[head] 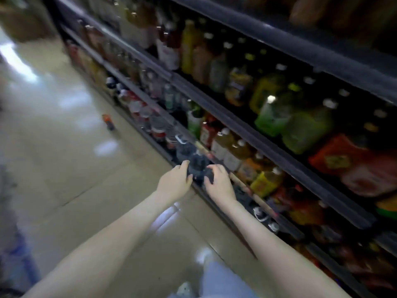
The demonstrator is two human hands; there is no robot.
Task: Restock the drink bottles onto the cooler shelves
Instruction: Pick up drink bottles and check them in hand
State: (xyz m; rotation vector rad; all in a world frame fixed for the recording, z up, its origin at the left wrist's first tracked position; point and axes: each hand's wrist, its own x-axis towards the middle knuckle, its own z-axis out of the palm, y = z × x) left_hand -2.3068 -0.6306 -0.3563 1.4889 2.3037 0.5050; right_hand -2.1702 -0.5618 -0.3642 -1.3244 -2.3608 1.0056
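Note:
Both my hands grip one dark, clear plastic bottle [198, 166] at the front edge of the lowest cooler shelf [214, 198]. My left hand [175, 182] curls round its left side. My right hand [219, 183] curls round its right side. Similar dark bottles [184, 148] stand in a row just behind it on the same shelf. The image is blurred, so the bottle's label cannot be read.
The cooler runs along the right, its upper shelves [257, 134] packed with yellow, green and orange drink bottles. A single small bottle [108, 121] stands on the tiled floor [64, 158] to the left. My leg and shoe [214, 280] show at the bottom.

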